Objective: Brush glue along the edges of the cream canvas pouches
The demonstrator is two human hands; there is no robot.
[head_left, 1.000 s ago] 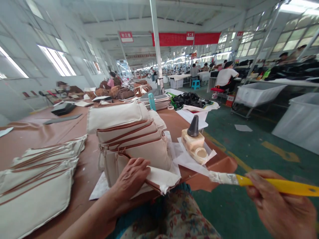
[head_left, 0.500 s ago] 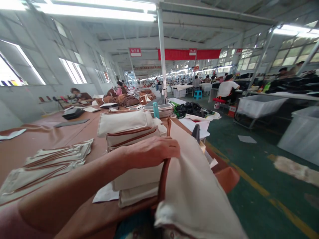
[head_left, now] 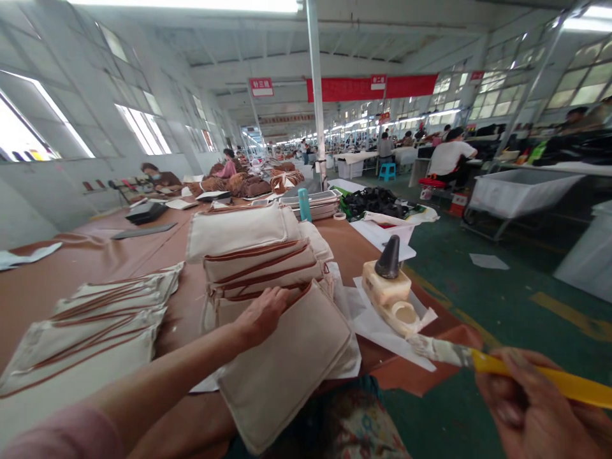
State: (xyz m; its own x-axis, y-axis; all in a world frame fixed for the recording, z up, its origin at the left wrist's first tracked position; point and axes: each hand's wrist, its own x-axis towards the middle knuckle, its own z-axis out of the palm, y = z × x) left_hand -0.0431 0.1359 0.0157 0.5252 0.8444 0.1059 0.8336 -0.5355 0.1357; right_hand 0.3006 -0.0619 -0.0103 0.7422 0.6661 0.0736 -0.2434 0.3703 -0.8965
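Note:
My left hand [head_left: 268, 313] grips the brown-trimmed top edge of a cream fabric pouch [head_left: 287, 363], which leans against a stack of similar pouches [head_left: 258, 264]. Its fingertips are partly tucked inside the opening. On the right, my right hand [head_left: 535, 398] is closed around the yellow handle of a brush [head_left: 507, 370]. The brush's whitish bristles point left, close to a stained cream glue container [head_left: 387, 287] with a black cone on top. White paper [head_left: 361, 319] lies under the container.
More cream pouches [head_left: 95, 325] lie fanned on the brown-covered table [head_left: 186, 312] at left. A turquoise cylinder [head_left: 304, 205] and a tape roll [head_left: 339, 217] stand behind the stack. Beyond the table's right edge are a green floor and white bins [head_left: 521, 191]. Other people sit farther back.
The pouch has come down and left with my left hand, from upright at the centre to leaning on the stack. My right hand with the brush has come into view, and the glue container is uncovered.

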